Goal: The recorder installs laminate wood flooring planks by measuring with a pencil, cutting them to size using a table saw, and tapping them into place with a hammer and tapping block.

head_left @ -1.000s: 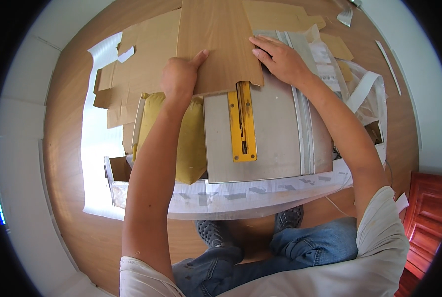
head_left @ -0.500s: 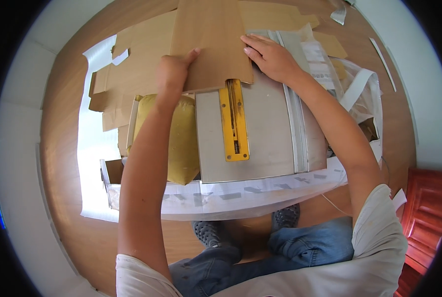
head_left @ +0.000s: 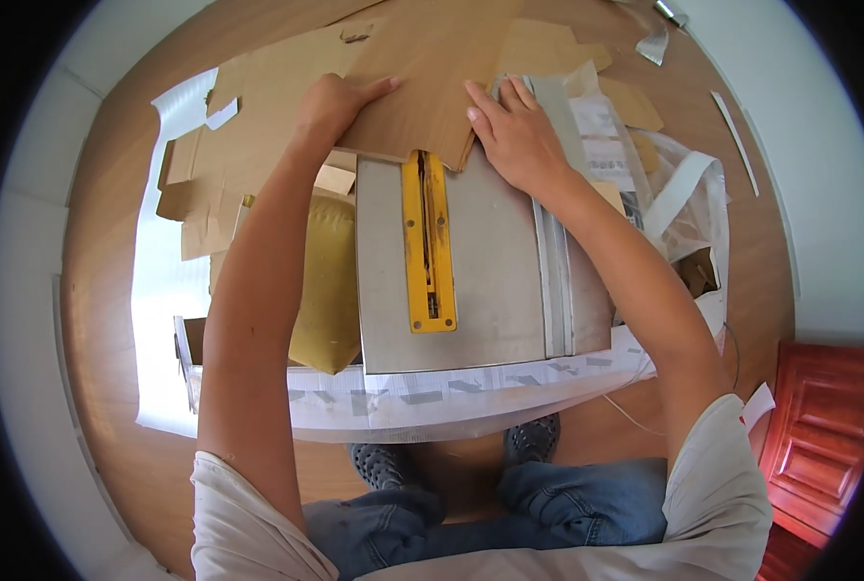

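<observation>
A flat wooden board (head_left: 422, 82) lies slanted over the far part of a grey metal saw table (head_left: 500, 261). My left hand (head_left: 333, 108) grips the board's left edge, thumb on top and the other fingers hidden beneath. At its right edge my right hand (head_left: 519, 136) holds the board with the fingertips, some fingers stretched over the metal. From under the board's near edge runs a yellow slotted insert plate (head_left: 430, 242), its slot dark and dirty. I cannot make out a blade in the slot.
A metal rail (head_left: 555, 281) runs along the table's right part. Left of the table sits a yellowish bulging bag (head_left: 327, 281). Flattened cardboard (head_left: 257, 116) and white wrapping (head_left: 422, 402) surround it. A red panelled wooden piece (head_left: 824, 426) stands at the lower right.
The board has turned clockwise, its far end swinging right and its near end left. Both hands have moved with it, still at its edges. The whole view has shifted slightly.
</observation>
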`<action>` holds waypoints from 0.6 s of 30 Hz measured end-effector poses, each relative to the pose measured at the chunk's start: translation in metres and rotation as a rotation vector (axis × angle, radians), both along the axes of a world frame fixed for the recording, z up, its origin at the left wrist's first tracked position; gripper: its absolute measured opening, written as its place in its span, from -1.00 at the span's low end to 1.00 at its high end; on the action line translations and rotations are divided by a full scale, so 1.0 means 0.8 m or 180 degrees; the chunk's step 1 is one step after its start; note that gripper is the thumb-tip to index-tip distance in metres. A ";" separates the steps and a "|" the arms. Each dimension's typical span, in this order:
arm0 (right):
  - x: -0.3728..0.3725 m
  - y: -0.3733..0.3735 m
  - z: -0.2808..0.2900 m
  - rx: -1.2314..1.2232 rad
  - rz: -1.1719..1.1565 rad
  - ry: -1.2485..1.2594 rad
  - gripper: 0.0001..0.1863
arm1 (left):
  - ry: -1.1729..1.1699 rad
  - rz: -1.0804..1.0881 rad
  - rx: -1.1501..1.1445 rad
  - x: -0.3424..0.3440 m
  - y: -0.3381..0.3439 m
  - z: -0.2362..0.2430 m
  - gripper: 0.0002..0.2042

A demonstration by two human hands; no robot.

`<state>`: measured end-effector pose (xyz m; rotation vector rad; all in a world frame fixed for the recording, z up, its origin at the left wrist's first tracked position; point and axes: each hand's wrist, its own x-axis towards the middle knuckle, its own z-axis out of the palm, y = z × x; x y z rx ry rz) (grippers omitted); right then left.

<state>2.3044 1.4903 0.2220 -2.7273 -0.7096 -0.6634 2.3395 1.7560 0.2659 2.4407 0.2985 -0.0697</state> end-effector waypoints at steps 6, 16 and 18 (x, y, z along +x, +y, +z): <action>-0.025 -0.010 0.011 -0.0349 0.0389 -0.0438 -0.50 | -0.0155 -0.0444 0.0536 0.023 -0.001 -0.001 -0.18; -0.014 -0.013 0.011 -0.0039 0.0769 0.0181 -0.49 | -0.0373 -0.0645 0.1335 0.052 -0.014 -0.011 -0.13; -0.013 -0.014 0.011 0.0019 0.0813 0.0214 -0.49 | -0.0435 -0.0628 0.1315 0.054 -0.013 -0.013 -0.15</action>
